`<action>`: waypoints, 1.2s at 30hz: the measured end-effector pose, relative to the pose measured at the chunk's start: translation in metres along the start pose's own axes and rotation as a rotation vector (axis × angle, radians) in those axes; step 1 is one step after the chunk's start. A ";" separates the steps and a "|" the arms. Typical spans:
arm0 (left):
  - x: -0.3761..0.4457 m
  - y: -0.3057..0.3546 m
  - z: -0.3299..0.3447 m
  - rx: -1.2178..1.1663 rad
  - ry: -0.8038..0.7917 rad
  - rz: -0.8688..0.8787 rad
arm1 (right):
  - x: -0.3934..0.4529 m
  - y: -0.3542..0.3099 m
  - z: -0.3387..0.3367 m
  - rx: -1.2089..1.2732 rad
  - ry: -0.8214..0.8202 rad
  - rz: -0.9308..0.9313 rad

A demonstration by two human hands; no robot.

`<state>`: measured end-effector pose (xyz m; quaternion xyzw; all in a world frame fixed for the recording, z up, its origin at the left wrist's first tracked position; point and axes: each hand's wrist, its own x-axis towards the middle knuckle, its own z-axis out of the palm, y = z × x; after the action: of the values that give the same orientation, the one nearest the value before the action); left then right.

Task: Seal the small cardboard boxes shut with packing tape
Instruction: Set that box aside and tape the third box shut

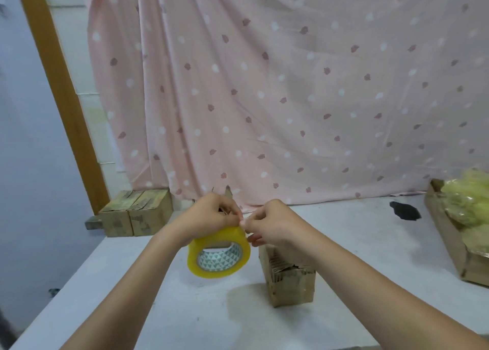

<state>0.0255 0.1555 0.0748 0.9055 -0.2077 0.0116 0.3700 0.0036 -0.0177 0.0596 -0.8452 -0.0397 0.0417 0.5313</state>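
The left hand [211, 214] is gripping the roll of packing tape [219, 254] by its top edge, fingers curled over the rim so that the roll is hanging below the knuckles, clear of the table [185, 310]. The right hand [270, 225] is meeting it at the top of the roll, its fingertips [244, 224] pinched together right against the left hand's, apparently picking at the loose end of the tape; whether the end is already lifted is too small to tell. The small cardboard box [289, 278] is standing on the table just below and behind the right fingers, partly hidden by the wrist, its top looking rough and not yet taped. Well beyond the left fingers two more boxes [137, 213] are sitting side by side at the table's far edge. To do this step well, the left hand should be keeping the roll from turning while the right nail is working under the tape's edge across its full width, so the strip is peeling off whole rather than splitting into a sliver. Pulling slowly and straight out, toward the box, should be keeping the strip flat and off the fingers.
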 end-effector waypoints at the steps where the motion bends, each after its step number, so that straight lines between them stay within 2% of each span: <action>1: 0.001 0.002 -0.001 0.010 0.001 0.007 | -0.001 -0.001 -0.002 0.009 0.011 -0.010; 4: 0.004 0.003 -0.003 0.005 -0.007 0.000 | -0.004 -0.003 -0.008 0.091 0.063 -0.027; 11: 0.006 0.003 -0.006 0.013 -0.014 -0.024 | -0.001 -0.006 -0.011 0.222 -0.002 0.062; 20: -0.003 -0.001 0.000 0.006 0.013 -0.100 | 0.007 -0.004 -0.010 0.116 0.004 0.042; 22: -0.009 -0.003 -0.001 -0.010 -0.032 -0.110 | 0.009 -0.001 -0.012 0.091 0.010 0.046; 25: -0.015 -0.002 0.002 0.168 -0.086 -0.056 | 0.010 0.000 -0.016 0.063 0.007 0.057; 27: -0.018 -0.001 0.009 0.261 -0.007 -0.022 | 0.010 0.000 -0.019 0.050 -0.006 0.057; 30: -0.021 0.000 0.018 0.290 0.062 -0.028 | 0.011 0.002 -0.019 0.001 -0.008 0.055; 36: -0.017 0.011 0.019 0.417 0.053 -0.007 | 0.015 0.001 -0.018 -0.115 0.058 0.024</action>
<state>0.0030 0.1419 0.0652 0.9625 -0.1879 0.0768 0.1798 0.0201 -0.0321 0.0663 -0.8757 -0.0167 0.0212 0.4821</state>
